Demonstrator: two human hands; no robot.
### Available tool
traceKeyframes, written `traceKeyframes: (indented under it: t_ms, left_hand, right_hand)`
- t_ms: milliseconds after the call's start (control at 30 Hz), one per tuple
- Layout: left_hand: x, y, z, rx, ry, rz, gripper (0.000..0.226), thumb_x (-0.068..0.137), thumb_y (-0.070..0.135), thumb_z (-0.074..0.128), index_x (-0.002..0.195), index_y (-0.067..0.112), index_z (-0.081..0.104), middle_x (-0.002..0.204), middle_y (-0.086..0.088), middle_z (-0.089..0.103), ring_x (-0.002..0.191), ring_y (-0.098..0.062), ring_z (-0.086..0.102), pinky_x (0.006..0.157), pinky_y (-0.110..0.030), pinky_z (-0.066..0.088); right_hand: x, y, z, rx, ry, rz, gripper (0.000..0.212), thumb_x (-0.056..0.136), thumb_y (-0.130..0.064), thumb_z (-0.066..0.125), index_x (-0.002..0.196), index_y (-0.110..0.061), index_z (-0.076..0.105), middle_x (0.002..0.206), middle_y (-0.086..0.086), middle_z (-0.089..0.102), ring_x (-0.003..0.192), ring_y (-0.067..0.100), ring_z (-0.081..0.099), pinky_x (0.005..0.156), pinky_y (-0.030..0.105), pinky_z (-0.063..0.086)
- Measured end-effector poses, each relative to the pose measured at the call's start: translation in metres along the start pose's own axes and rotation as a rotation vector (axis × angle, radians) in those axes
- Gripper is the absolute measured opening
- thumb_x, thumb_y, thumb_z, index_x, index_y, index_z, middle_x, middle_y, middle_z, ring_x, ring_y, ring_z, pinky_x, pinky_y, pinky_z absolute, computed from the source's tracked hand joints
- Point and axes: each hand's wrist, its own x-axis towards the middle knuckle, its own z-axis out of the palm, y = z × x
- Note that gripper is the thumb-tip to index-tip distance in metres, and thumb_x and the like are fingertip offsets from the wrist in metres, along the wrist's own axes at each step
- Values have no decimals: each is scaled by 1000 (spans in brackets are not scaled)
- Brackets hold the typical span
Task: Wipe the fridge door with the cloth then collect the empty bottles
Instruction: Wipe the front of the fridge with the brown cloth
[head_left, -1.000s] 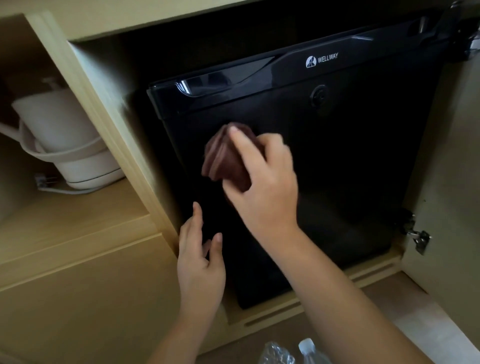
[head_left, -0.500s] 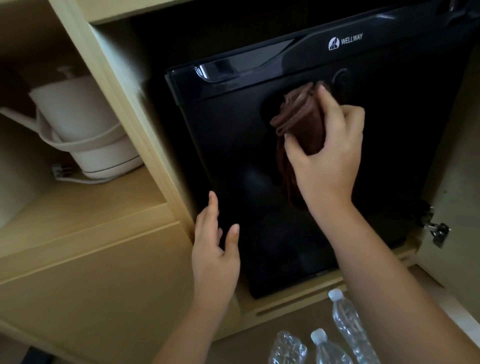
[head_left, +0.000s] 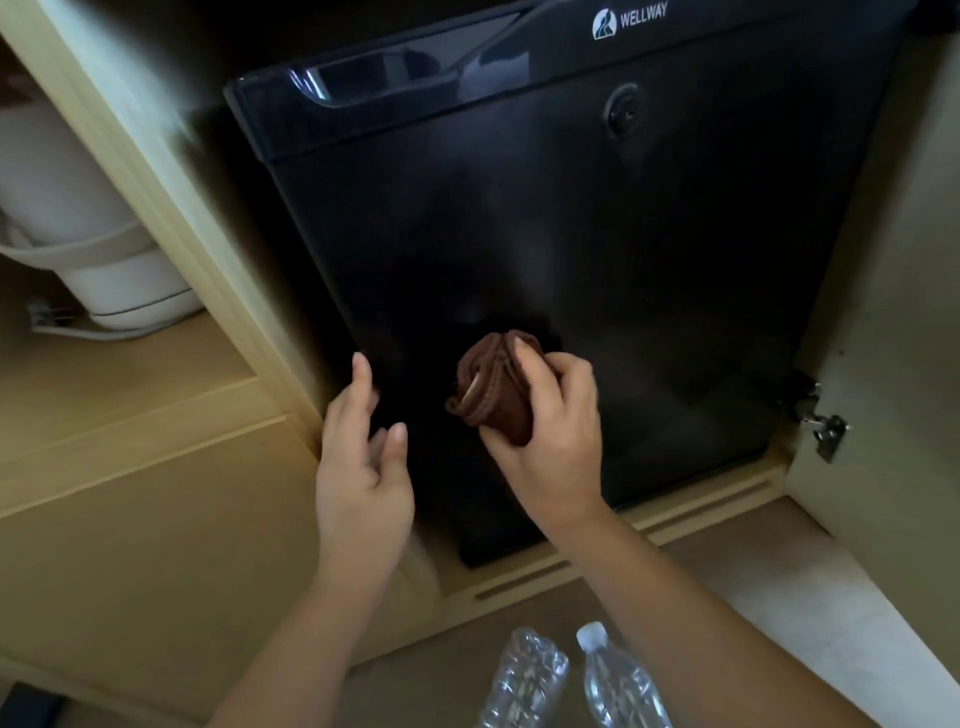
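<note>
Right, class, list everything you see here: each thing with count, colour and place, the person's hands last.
fridge door: one, black, set in the cabinet.
cloth: one, brown, bunched against the lower door.
bottles: two, clear, on the floor below the fridge.
kettle: one, white, on the left shelf.
cabinet: one, light wood, around the fridge.
hinge: one, metal, on the right cabinet door.
left hand: one, open, by the door's left edge.
right hand: one, grips the cloth.
</note>
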Motion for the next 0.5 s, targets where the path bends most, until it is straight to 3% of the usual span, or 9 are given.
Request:
traceKeyframes:
  t_ms: [167, 333, 500]
  left_hand:
    - [-1, 2, 5, -18, 31, -31, 67, 91, 1, 46, 135, 41, 14, 125, 31, 30, 116, 19, 35, 93, -4, 34]
    - [-1, 4, 10, -16, 51, -29, 70, 91, 3, 48, 130, 49, 12, 125, 34, 27, 116, 22, 31, 96, -8, 35]
    - [-1, 3, 15, -5, 73, -6, 70, 91, 3, 48, 129, 50, 13, 125, 32, 25, 117, 23, 30, 98, -12, 36]
  right_hand:
    - [7, 48, -29, 98, 172, 257, 66, 69, -22, 66, 131, -17, 43, 109, -1, 35, 100, 26, 51, 93, 21, 36]
    - [14, 69, -48, 216, 330, 486, 63, 78, -8, 69, 134, -12, 41, 114, 3, 36, 97, -1, 48, 82, 1, 37]
    - [-8, 43, -18, 245, 295, 464, 67, 72, -9, 70, 133, -16, 43, 112, -2, 37, 102, 11, 51, 90, 11, 39]
